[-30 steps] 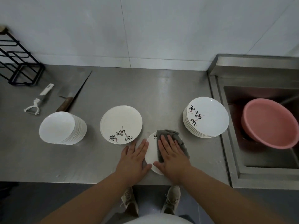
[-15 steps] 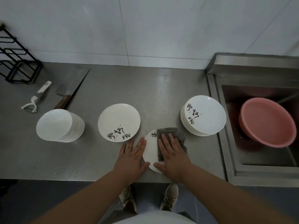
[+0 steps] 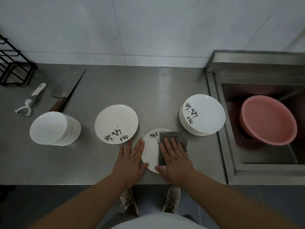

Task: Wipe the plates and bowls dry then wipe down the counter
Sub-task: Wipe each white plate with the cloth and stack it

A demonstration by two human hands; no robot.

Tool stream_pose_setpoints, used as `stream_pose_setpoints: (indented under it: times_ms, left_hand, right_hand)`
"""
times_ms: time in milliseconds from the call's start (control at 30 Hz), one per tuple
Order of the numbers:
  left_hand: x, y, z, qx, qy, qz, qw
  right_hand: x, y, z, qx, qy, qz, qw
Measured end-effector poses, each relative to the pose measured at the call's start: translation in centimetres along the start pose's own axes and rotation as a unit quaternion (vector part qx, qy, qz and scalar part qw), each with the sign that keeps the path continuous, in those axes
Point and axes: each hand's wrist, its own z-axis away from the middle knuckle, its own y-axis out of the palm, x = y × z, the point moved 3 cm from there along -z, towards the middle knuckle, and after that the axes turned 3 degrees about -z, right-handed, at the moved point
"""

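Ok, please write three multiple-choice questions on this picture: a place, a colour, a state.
1. Where is the basin? A: on the floor. B: in the sink. C: on a shelf.
2. What colour is the cloth? A: grey. B: pink. C: white.
3. How is the right hand? A: clenched in a fist. B: hanging idle. C: flat on the cloth.
Answers: 1 B, the pink basin leans inside the sink. 2 A, it looks grey on the white plate. 3 C, straight fingers press the cloth onto the plate.
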Motion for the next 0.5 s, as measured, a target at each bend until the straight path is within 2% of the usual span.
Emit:
stream_pose_setpoints:
  times_ms: [100, 200, 267, 400, 500]
  left_hand:
    - [0.1, 0.6, 0.0, -0.011, -0.001, 0.015, 1.0]
    - [0.1, 1.2, -0.1, -0.016, 0.001, 0.013, 1.0]
    - [0.0, 1.2, 0.0, -0.018, 0.001, 0.012, 1.0]
    - [-0.1, 1.0, 0.1, -0.019, 0.001, -0.002, 1.0]
    - [-0.1, 0.9, 0.1, -0.022, 0.0, -0.001, 1.0]
  right_hand:
    - [1.4, 1.3, 2.9, 0.007, -0.079, 0.028, 0.996]
    - [-0.5, 1.3, 4.0, 0.01, -0.139, 0.064, 0.988]
    - [-2.2, 0.2, 2.7, -0.014, -0.115, 0.077, 0.99]
    - [-2.6, -1.1, 0.5, 0.015, 0.001, 0.052, 0.999]
    - [-0.4, 0.2, 2.0, 0.011, 0.009, 0.02, 1.0]
